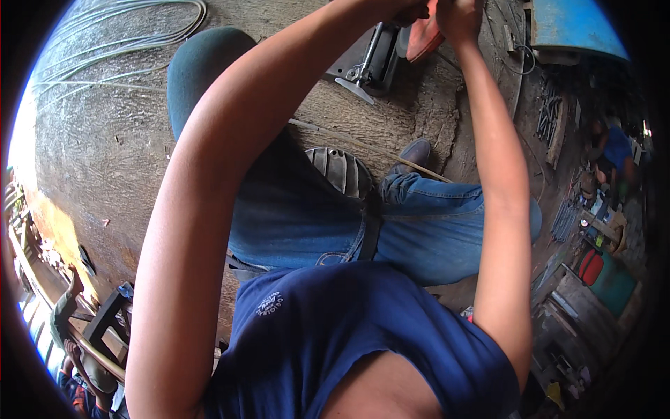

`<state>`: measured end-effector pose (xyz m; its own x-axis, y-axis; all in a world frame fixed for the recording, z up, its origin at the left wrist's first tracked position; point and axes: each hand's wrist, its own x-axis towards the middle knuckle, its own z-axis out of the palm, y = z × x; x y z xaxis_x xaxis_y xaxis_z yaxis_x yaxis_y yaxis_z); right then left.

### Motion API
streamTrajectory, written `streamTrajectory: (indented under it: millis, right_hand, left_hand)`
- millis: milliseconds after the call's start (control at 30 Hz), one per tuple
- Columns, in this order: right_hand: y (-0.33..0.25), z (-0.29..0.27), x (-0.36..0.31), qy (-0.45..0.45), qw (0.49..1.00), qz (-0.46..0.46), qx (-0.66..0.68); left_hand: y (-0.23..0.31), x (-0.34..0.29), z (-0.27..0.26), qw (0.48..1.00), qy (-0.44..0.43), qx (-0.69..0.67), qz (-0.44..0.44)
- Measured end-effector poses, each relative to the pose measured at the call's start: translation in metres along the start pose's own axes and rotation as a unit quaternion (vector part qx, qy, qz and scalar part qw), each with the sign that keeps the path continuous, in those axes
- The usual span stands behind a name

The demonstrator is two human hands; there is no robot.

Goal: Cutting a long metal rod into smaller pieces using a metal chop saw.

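At the top edge my right hand is closed against a red-cased power tool, with part of its fingers cut off by the frame. My left hand is beside the tool's left side, fingers curled; what they grip is hidden. Below both hands sits a dark metal base with a screw clamp ending in a flat metal plate. The clamp's threaded rod runs up toward my left hand. The upper part of the tool lies outside the view.
My bent legs and shoe surround a ribbed round seat. A thin rod crosses the floor ahead. Coiled cable lies far left, a blue metal drum far right. Other people sit at left and right.
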<state>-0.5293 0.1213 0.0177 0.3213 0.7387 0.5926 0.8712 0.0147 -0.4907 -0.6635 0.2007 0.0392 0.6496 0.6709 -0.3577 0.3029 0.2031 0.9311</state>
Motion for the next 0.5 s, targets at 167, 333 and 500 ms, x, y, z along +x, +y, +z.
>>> streamTrajectory:
  millis: [167,333,500]
  right_hand:
    - [0.013,0.006,0.009,-0.008,0.997,-0.002,0.073]
    - [0.011,-0.002,0.003,0.015,0.919,0.158,0.362]
    - [0.019,-0.056,-0.033,0.169,0.888,0.374,0.206]
  left_hand:
    - [0.01,-0.005,0.002,0.984,-0.026,-0.17,0.041]
    - [0.018,-0.008,0.002,0.974,-0.029,-0.222,0.028]
    - [0.024,0.002,0.001,0.982,0.043,-0.186,-0.018]
